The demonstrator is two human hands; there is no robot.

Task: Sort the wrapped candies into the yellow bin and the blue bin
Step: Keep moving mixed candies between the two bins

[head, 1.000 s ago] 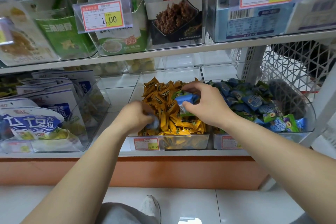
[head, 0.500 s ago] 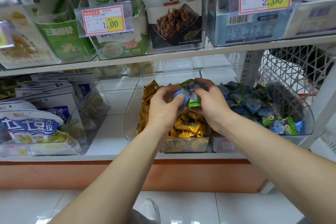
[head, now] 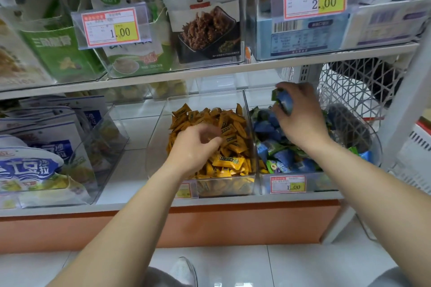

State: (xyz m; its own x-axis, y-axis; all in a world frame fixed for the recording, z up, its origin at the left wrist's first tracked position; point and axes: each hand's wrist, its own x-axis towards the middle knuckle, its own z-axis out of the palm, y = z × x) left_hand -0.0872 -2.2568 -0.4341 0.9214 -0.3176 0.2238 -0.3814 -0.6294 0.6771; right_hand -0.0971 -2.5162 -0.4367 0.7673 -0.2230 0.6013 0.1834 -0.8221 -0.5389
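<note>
Yellow candies point(head: 231, 123) fill the yellow bin point(head: 156, 137) at the shelf's point(head: 130, 170) front edge, with the blue bin point(head: 323, 183) touching its right side. My left hand point(head: 194, 149) rests on the yellow pile, fingers curled; I cannot tell whether it pinches anything. My right hand point(head: 300, 118) grips blue candies point(head: 284, 102) above the blue bin's back end.

The person wears grey trousers point(head: 155, 279) and a white mesh shoe point(head: 184, 271), forearms point(head: 130, 221) bare.
</note>
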